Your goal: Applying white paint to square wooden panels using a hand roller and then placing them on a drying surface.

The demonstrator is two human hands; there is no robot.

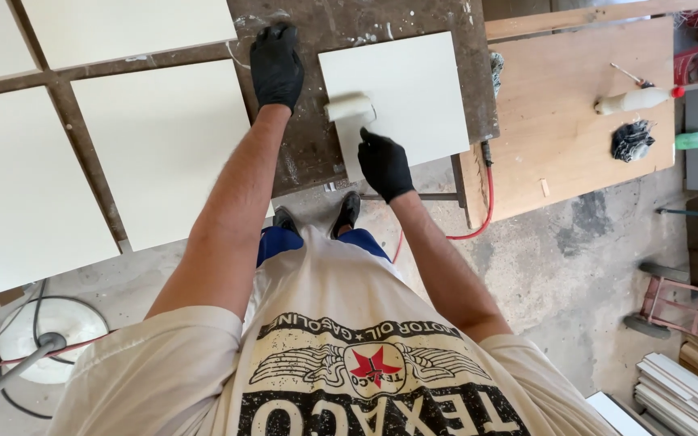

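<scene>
Head view: right hand [384,165] around roller [350,107].

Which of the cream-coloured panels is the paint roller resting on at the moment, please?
The small square panel lying alone on the dark, paint-spattered bench. The roller, held by the right hand, sits at its left edge; the larger panels lie farther left, untouched.

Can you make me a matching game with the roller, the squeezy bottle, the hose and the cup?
Things:
1. paint roller
2. squeeze bottle
3. hose
4. cup

Descriptions:
A. red, hanging down beside the wooden board
B. green, lying at the wooden board's right edge
C. cream, on the small panel, held by the right hand
D. whitish with a red cap, lying on the wooden board

Pairs: 1-C, 2-D, 3-A, 4-B
</scene>
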